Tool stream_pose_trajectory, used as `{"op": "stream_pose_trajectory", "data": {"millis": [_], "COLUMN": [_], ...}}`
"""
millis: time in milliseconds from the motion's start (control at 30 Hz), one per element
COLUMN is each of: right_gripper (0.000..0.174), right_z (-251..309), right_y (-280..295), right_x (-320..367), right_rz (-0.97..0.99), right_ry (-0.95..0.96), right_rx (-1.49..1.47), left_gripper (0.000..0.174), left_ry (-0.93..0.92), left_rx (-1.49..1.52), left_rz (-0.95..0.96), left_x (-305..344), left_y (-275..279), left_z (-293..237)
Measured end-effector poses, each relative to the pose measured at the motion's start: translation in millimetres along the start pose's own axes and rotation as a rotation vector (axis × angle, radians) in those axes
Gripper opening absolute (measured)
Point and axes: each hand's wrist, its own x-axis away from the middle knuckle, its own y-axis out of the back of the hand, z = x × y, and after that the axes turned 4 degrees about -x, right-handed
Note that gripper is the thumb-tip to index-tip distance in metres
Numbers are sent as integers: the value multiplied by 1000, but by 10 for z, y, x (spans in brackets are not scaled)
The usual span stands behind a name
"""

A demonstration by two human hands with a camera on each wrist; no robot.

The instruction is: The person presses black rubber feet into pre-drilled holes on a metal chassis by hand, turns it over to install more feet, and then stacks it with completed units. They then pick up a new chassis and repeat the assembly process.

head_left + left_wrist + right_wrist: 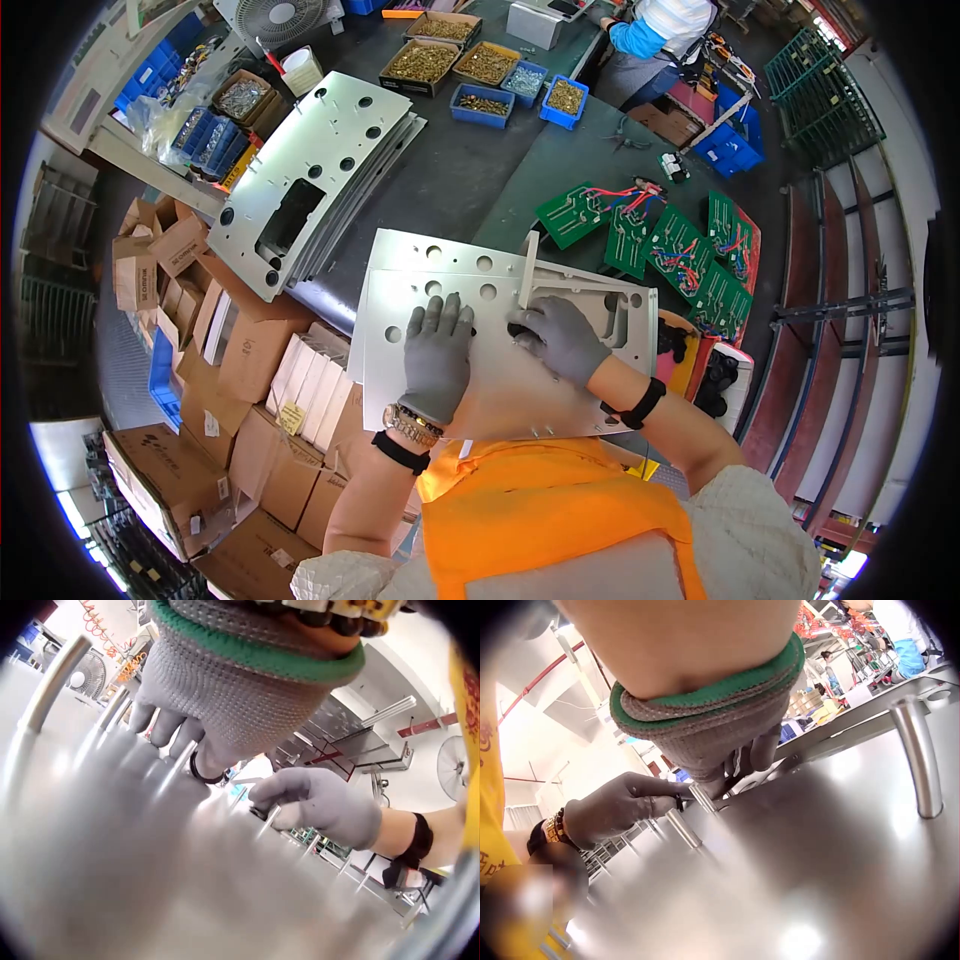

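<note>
A silvery metal panel (pixel 450 385) with round holes and upright studs lies in front of me. My left hand (pixel 437 360), in a grey glove, rests on it with fingers stretched out. Beside its thumb is a black ring (pixel 204 769), like a rubber grommet, at the panel surface. My right hand (pixel 562 338), gloved too, has thumb and fingers bent in at the panel and pinches a small black grommet (pixel 259 813). Its fingers partly cover that piece. Right beside this hand, a pale metal bar (pixel 529 268) sticks up from the panel.
Stacked panels with black-ringed holes (pixel 318 150) stand at left. Green circuit boards (pixel 672 242) with red wires lie at right. Boxes of brass hardware (pixel 420 64) and blue bins (pixel 482 106) line the back. Cardboard cartons (pixel 262 355) crowd the lower left. Another person (pixel 655 40) works across the table.
</note>
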Motion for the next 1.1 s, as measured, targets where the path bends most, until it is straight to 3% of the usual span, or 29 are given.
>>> {"op": "stream_pose_trajectory", "data": {"millis": [167, 267, 400, 567, 600, 667, 700, 767, 800, 867, 967, 1100], "right_gripper": [25, 21, 19, 18, 18, 22, 22, 24, 24, 23, 22, 20], "right_z": [-139, -129, -128, -172, -180, -205, -212, -219, -216, -201, -200, -261], "right_y": [-15, 72, 104, 98, 113, 169, 157, 113, 135, 223, 337, 187], "right_x": [-68, -167, -215, -175, -207, -317, -339, -357, -342, -328, -401, -458], "right_rz": [49, 213, 268, 215, 215, 433, 433, 425, 424, 395, 485, 375], "right_ry": [115, 50, 13, 313, 311, 195, 192, -5, -10, 155, 172, 59], "right_rx": [-6, 14, -4, 114, 112, 79, 76, -70, -74, -69, -33, 53], "left_gripper": [32, 31, 31, 33, 33, 33, 33, 30, 30, 30, 30, 29], "left_ry": [-9, 3, 5, 7, 6, 3, 2, 2, -2, -5, -2, -1], "left_rx": [18, 40, 44, 104, 103, 84, 85, 55, 56, 46, 51, 34], "left_rz": [-62, -58, -58, -39, -36, -15, -11, -42, -37, -39, -44, -48], "left_x": [29, 16, 14, 20, 26, 17, 7, -7, -1, 5, 2, 11], "left_y": [-49, -35, -35, -16, -24, -44, -37, -11, -16, -37, -36, -76], "left_z": [8, -2, -6, -7, -5, -2, -8, -12, -11, 2, -6, 9]}}
